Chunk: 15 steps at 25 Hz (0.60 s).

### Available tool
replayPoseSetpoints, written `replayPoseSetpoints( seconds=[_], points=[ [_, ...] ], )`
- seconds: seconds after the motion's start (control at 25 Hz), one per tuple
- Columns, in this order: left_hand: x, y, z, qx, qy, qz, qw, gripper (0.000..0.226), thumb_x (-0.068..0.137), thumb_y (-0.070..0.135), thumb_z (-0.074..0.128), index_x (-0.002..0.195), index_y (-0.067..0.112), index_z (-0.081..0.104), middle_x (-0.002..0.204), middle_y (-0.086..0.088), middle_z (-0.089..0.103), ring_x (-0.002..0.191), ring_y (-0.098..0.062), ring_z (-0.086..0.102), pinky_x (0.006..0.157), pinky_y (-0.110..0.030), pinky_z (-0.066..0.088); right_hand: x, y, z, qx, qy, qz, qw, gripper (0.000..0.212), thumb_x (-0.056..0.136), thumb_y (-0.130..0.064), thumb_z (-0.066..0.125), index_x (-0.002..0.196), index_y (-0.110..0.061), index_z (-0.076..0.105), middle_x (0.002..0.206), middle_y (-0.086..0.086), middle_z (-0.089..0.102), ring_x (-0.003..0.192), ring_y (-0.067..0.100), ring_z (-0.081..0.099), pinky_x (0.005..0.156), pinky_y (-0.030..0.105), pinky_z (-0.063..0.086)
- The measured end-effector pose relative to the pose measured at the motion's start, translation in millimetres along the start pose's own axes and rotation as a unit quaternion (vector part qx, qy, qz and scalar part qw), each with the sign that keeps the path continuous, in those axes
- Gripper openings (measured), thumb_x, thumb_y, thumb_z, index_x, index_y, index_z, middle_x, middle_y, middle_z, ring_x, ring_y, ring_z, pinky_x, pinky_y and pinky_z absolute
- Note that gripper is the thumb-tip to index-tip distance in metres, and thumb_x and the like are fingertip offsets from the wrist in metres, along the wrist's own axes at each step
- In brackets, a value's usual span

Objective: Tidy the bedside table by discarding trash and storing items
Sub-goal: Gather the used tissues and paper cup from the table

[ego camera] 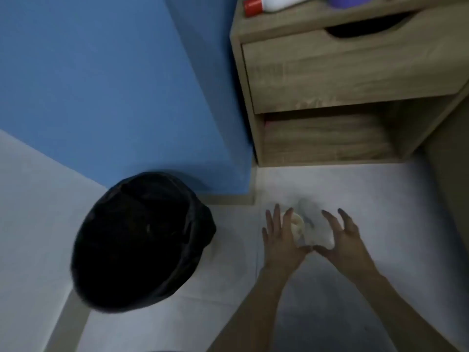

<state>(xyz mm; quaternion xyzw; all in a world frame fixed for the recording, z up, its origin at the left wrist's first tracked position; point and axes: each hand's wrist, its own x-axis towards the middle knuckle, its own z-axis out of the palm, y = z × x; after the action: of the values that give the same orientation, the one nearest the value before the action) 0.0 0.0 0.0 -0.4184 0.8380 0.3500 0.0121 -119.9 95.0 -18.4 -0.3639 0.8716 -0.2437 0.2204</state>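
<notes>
A crumpled whitish wad of trash (314,231) sits between my two hands, low over the pale floor. My left hand (280,240) presses its left side with the fingers spread upward. My right hand (341,240) cups its right side, fingers curled and apart. The image is blurred, so the wad's material is unclear. A round bin lined with a black bag (142,240) stands on the floor to the left of my hands. The wooden bedside table (355,72) is at the upper right, its drawer closed.
On the table top are a red cap (252,5), a white object (281,1) and a purple object (346,1), all cut off by the frame edge. A blue wall (114,85) rises behind the bin. The table has an open shelf (327,141) below the drawer.
</notes>
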Motion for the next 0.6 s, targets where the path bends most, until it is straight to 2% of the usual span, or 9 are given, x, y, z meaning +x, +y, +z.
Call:
replayPoseSetpoints(
  seconds=[0.04, 0.12, 0.2, 0.24, 0.32, 0.36, 0.44, 0.52, 0.6],
  points=[
    [9.4, -7.4, 9.1, 0.012, -0.009, -0.006, 1.000, 0.099, 0.075, 0.045, 0.073, 0.150, 0.026, 0.012, 0.161, 0.001, -0.009, 0.149, -0.023, -0.011, 0.118, -0.046, 0.013, 10.5, 8.8, 14.2, -0.028, -0.038, 0.010, 0.999, 0.093, 0.068, -0.042, 0.075, 0.143, -0.027, 0.024, 0.155, 0.012, 0.009, 0.140, 0.038, 0.017, 0.102, 0.051, 0.037],
    [26.5, -23.5, 25.8, 0.038, -0.017, -0.004, 0.999, 0.101, 0.071, 0.051, 0.074, 0.150, 0.032, 0.013, 0.161, 0.004, -0.011, 0.149, -0.022, -0.012, 0.118, -0.046, 0.017, 31.1, 24.6, 42.9, -0.080, -0.095, 0.001, 0.992, 0.097, 0.071, -0.052, 0.068, 0.145, -0.037, 0.007, 0.157, 0.005, -0.008, 0.144, 0.033, -0.001, 0.107, 0.051, 0.029],
    [41.4, -39.8, 41.0, 0.035, -0.010, -0.010, 0.999, 0.096, 0.072, 0.051, 0.073, 0.148, 0.034, 0.018, 0.162, 0.004, -0.005, 0.149, -0.020, -0.002, 0.115, -0.043, 0.023, 49.9, 32.3, 61.4, -0.122, -0.134, -0.010, 0.983, 0.095, 0.074, -0.051, 0.064, 0.144, -0.040, 0.002, 0.157, 0.004, -0.010, 0.143, 0.033, -0.004, 0.106, 0.052, 0.029],
    [42.5, -41.2, 47.5, 0.024, 0.004, -0.006, 1.000, 0.092, 0.073, 0.047, 0.073, 0.147, 0.035, 0.020, 0.161, 0.003, 0.001, 0.149, -0.020, 0.006, 0.113, -0.040, 0.026, 55.0, 37.5, 68.9, -0.151, -0.136, -0.018, 0.979, 0.091, 0.076, -0.046, 0.064, 0.145, -0.039, 0.005, 0.157, 0.006, -0.004, 0.143, 0.033, 0.001, 0.104, 0.050, 0.033],
    [44.4, -42.8, 56.6, 0.016, 0.049, 0.011, 0.999, 0.081, 0.074, 0.035, 0.073, 0.142, 0.035, 0.029, 0.155, -0.002, 0.022, 0.142, -0.023, 0.026, 0.106, -0.036, 0.035, 59.7, 45.3, 78.0, -0.182, -0.109, -0.024, 0.977, 0.076, 0.078, -0.033, 0.063, 0.143, -0.031, 0.024, 0.152, 0.009, 0.017, 0.138, 0.033, 0.017, 0.096, 0.044, 0.042],
    [47.4, -44.4, 57.4, 0.013, 0.078, 0.028, 0.996, 0.074, 0.072, 0.031, 0.072, 0.135, 0.037, 0.033, 0.148, -0.003, 0.034, 0.134, -0.026, 0.038, 0.099, -0.036, 0.040, 62.8, 48.8, 82.5, -0.174, -0.080, -0.033, 0.981, 0.065, 0.077, -0.026, 0.063, 0.138, -0.025, 0.038, 0.146, 0.012, 0.030, 0.132, 0.034, 0.028, 0.093, 0.043, 0.044],
    [52.3, -41.6, 54.5, 0.000, 0.114, 0.048, 0.992, 0.061, 0.070, 0.027, 0.070, 0.120, 0.036, 0.036, 0.131, -0.004, 0.048, 0.115, -0.029, 0.051, 0.085, -0.036, 0.047, 71.5, 54.5, 81.1, -0.114, -0.049, -0.041, 0.991, 0.039, 0.074, -0.012, 0.063, 0.113, -0.015, 0.062, 0.124, 0.015, 0.055, 0.113, 0.036, 0.051, 0.086, 0.041, 0.050],
    [54.0, -29.6, 44.3, -0.016, 0.142, 0.033, 0.989, 0.052, 0.068, 0.029, 0.068, 0.115, 0.029, 0.046, 0.123, -0.003, 0.050, 0.109, -0.027, 0.054, 0.081, -0.033, 0.049, 84.5, 53.7, 60.9, -0.045, -0.017, -0.024, 0.999, 0.024, 0.069, -0.002, 0.063, 0.092, -0.006, 0.070, 0.098, 0.021, 0.066, 0.090, 0.037, 0.064, 0.077, 0.039, 0.054],
    [54.5, -12.6, 28.7, -0.045, 0.189, 0.019, 0.981, 0.047, 0.067, 0.030, 0.067, 0.112, 0.023, 0.054, 0.120, 0.000, 0.050, 0.107, -0.023, 0.056, 0.078, -0.030, 0.051, 97.5, 43.9, 26.6, -0.016, 0.032, -0.030, 0.999, 0.016, 0.066, 0.007, 0.063, 0.081, 0.003, 0.069, 0.081, 0.026, 0.067, 0.074, 0.039, 0.065, 0.066, 0.032, 0.050]
  ],
)
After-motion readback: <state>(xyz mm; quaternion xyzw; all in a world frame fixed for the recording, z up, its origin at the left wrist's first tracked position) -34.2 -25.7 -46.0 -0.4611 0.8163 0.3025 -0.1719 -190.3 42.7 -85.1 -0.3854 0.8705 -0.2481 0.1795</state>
